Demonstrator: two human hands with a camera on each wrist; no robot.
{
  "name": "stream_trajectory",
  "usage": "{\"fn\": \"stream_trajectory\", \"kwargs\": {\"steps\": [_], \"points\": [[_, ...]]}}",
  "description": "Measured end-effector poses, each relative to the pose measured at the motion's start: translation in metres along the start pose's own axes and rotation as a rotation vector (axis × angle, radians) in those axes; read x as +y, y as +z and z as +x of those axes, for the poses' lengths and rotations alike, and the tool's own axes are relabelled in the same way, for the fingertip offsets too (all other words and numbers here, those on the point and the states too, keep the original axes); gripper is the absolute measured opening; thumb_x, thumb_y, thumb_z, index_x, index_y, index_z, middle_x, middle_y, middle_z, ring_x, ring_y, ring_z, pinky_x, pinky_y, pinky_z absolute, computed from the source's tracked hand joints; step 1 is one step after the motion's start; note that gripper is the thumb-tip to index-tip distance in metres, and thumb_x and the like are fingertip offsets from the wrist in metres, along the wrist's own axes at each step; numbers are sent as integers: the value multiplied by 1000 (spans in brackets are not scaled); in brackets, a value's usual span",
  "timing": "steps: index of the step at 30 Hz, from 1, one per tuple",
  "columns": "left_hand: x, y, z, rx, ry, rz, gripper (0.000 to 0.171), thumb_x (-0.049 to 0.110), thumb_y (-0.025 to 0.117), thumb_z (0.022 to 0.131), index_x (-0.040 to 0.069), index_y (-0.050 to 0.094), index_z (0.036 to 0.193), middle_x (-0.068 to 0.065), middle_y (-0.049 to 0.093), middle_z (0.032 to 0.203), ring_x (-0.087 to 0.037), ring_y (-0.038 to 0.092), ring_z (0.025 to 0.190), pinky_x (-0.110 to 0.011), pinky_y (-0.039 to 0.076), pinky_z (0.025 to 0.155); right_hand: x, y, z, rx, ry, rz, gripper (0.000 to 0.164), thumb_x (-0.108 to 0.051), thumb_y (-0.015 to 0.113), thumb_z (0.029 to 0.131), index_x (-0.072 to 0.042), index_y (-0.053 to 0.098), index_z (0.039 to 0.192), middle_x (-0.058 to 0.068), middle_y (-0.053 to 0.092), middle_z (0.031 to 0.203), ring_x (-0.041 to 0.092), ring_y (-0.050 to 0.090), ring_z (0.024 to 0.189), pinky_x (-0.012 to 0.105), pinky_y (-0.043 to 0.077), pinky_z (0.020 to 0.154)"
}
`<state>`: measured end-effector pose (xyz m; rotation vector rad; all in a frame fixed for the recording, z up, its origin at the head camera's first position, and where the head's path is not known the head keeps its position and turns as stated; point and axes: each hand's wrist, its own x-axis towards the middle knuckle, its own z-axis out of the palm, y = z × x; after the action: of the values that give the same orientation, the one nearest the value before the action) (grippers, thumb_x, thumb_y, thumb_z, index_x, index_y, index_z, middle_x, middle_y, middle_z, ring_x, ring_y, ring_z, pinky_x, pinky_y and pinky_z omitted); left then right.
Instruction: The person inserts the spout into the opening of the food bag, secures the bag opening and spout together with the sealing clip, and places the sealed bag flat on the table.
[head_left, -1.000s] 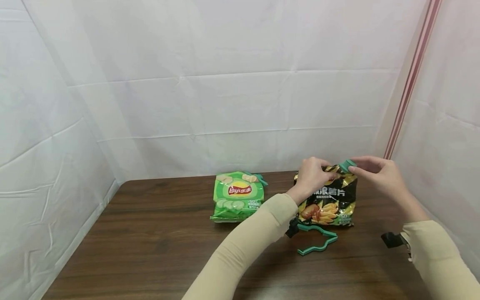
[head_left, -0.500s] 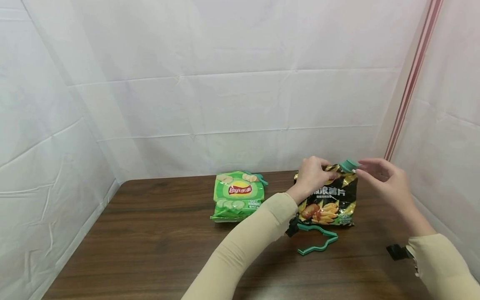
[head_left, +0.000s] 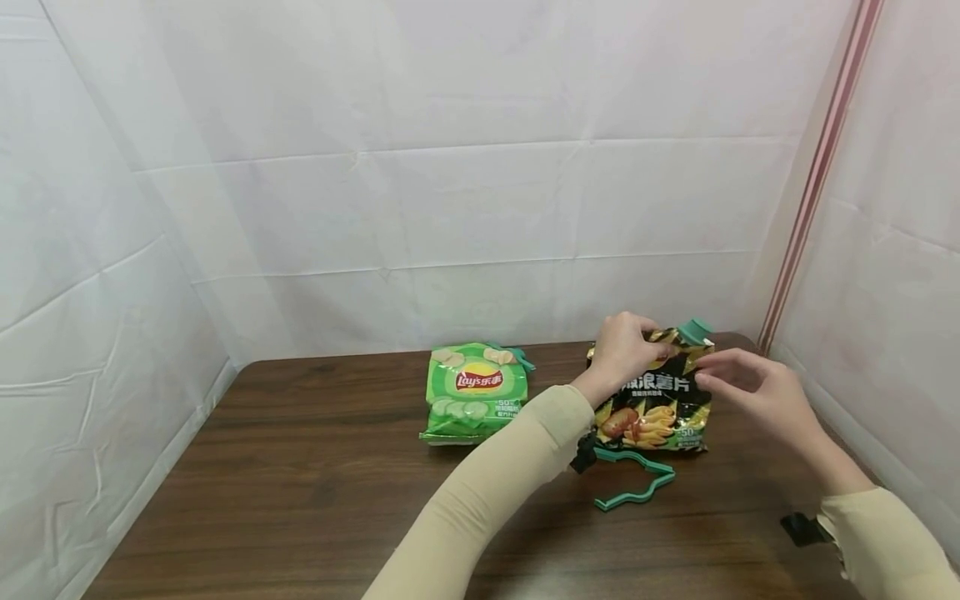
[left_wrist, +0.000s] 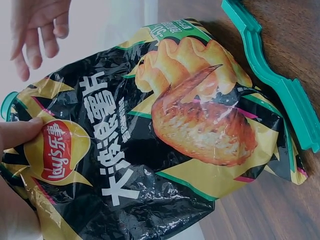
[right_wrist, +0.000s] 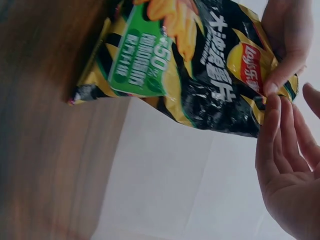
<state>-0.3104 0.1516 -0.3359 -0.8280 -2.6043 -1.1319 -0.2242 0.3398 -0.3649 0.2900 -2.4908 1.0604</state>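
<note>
A black and gold Lay's chip bag [head_left: 652, 408] stands at the right of the table. My left hand [head_left: 622, 346] pinches its top edge, the thumb lying over the printed front in the left wrist view. A teal bag clip [head_left: 696, 331] sticks up at the bag's top right corner; most of its length is hidden. My right hand [head_left: 765, 396] hovers beside the bag's right edge, fingers loosely extended and holding nothing. The left wrist view shows a gap between that hand and the bag. A second teal clip [left_wrist: 295, 105] lies spread on the wood in front of the bag.
Left of the black bag lies a green Lay's chip bag [head_left: 480, 396], with a teal clip [head_left: 522, 358] at its top right corner. White cloth walls [head_left: 480, 208] enclose the back and sides of the brown wooden table [head_left: 315, 467].
My right hand has let go of the teal clip at the bag's top corner and dropped lower beside the bag's right edge. My left hand has kept its hold.
</note>
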Motion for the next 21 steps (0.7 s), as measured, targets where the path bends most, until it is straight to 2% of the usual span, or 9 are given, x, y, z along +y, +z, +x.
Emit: {"fn": "stream_trajectory", "kwargs": {"steps": [4,12,21], "points": [[1,0,0,-6,-9,-6,17,28,75,82,18,77,95,6,73,78,0,51,45,-14,40,43,3,6,-3,-73,-6,12,20,-27,68,89,-20,69,107,-6,72,93,1,66,82,19,51,66],[3,-1,3,-7,-33,11,21,31,77,80,19,77,96,7,74,88,5,56,58,-10,43,50,13,15,-5,-249,-32,8,22,-29,67,89,-18,69,108,-5,72,95,2,67,83,22,53,70],[3,-1,3,-16,-38,14,24,30,77,80,19,76,101,7,74,87,4,55,51,-10,43,49,22,32,-7,-423,-5,1,23,-39,67,88,-24,68,105,-9,71,94,3,66,83,25,53,70]]}}
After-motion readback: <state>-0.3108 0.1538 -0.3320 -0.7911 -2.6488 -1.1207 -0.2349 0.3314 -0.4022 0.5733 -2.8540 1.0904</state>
